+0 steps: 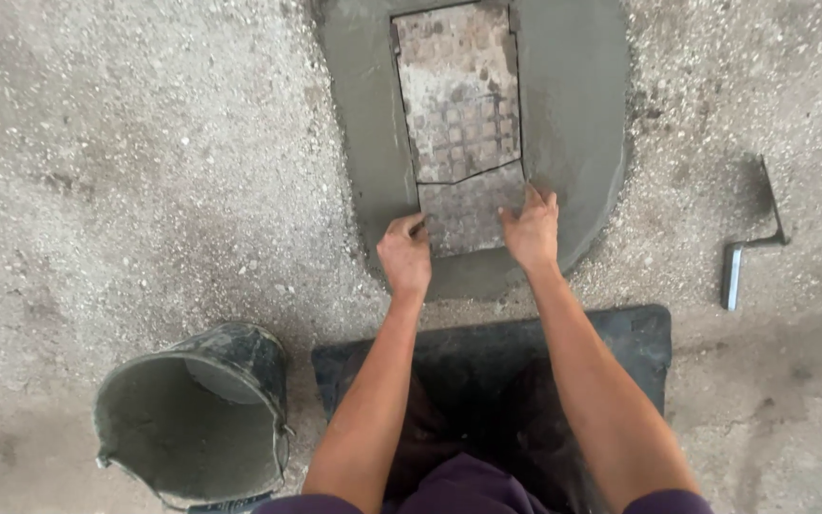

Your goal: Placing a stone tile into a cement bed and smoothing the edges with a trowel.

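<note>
Head view: tile piece point(468, 214) between left grip point(405, 257) and right grip point(531, 231) (both pinching its edges).

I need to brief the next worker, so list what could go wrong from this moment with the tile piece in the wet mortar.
1. Both hands, left hand and right hand, press the small tile piece; uneven pressure may sink it below the larger tile.
2. The piece could slide and widen the joint.
3. The smoothed wet mortar around it may get marred by fingers.
</note>
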